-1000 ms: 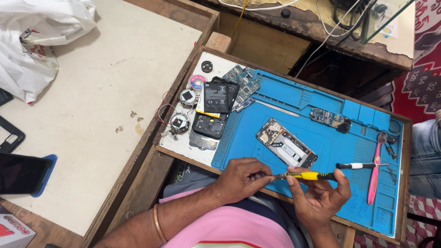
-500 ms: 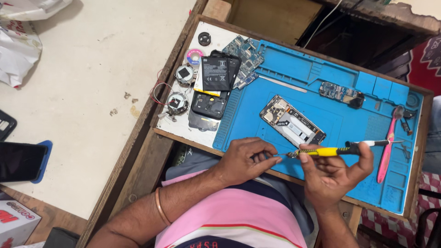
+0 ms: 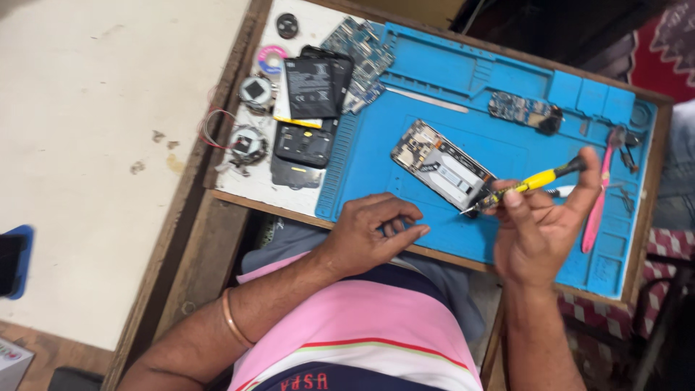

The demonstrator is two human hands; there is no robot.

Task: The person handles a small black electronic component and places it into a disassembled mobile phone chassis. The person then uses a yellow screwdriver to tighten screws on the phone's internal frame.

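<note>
My right hand (image 3: 539,228) grips a yellow-and-black screwdriver (image 3: 523,185), tip pointing left and down toward the lower end of an opened phone (image 3: 441,166) lying on the blue repair mat (image 3: 507,130). My left hand (image 3: 373,232) rests on the mat's near edge with fingers curled together; whether it pinches a small part I cannot tell.
A black battery (image 3: 311,88), phone back covers (image 3: 304,145) and circuit boards (image 3: 362,47) lie at the mat's left. A small board (image 3: 523,110) sits at the back, a pink tool (image 3: 599,195) and tweezers at the right. A big pale table (image 3: 108,145) lies to the left.
The view has shifted closer and to the right. My right hand has tilted the screwdriver so its tip is lowered near the phone's end. My left hand has pulled back slightly along the mat's edge.
</note>
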